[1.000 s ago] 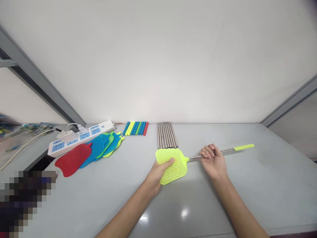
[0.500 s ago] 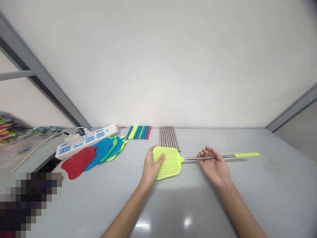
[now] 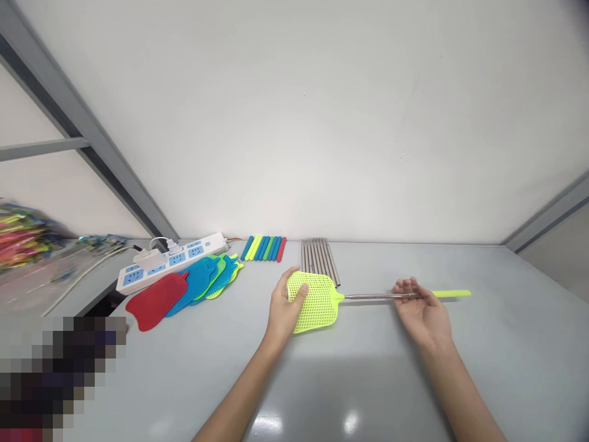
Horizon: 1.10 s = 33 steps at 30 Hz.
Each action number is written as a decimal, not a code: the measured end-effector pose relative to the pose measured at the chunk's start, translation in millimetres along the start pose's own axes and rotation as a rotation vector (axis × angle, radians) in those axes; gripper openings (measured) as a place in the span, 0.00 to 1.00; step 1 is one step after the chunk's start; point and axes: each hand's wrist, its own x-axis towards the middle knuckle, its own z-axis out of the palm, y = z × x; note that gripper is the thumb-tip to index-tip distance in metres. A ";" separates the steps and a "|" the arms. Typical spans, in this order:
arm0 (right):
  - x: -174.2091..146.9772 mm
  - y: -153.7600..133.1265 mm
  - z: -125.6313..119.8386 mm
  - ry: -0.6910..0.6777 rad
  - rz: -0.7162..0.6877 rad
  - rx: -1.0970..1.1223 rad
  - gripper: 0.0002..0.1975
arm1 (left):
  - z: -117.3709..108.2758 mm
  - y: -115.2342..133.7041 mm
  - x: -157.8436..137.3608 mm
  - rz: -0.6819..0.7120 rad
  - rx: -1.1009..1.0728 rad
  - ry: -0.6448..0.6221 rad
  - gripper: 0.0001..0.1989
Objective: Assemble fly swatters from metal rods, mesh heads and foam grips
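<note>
A yellow fly swatter (image 3: 315, 310) lies level across the front of me, with a perforated head, a thin metal shaft and a yellow handle. My left hand (image 3: 286, 310) grips the left edge of the head, thumb on top and fingers behind. Palm up, my right hand (image 3: 424, 316) is closed around the shaft beside the yellow handle (image 3: 453, 293), its thumb over the metal. Behind the swatter lies a row of metal telescopic rods (image 3: 318, 261).
Left of the rods sit several coloured handle sleeves (image 3: 264, 248). Overlapping swatter heads, a red one (image 3: 159, 302) on top, lie before a white power strip (image 3: 216, 244) with plugs. Bagged colourful items (image 3: 27, 236) are at far left. A wall (image 3: 322, 123) rises behind the table.
My right hand has slid right along the shaft to the yellow handle, and the handle's end now sits slightly nearer the head. My left hand keeps its grip. The view has shifted slightly.
</note>
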 end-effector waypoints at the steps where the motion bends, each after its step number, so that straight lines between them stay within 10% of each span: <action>1: 2.5 -1.0 -3.4 0.016 -0.048 0.009 0.09 | 0.3 -0.1 -0.1 -0.005 0.006 0.001 0.24; 33: 6.4 14.0 -9.4 0.028 0.117 0.104 0.06 | -9.5 -15.0 7.7 0.183 0.351 0.106 0.11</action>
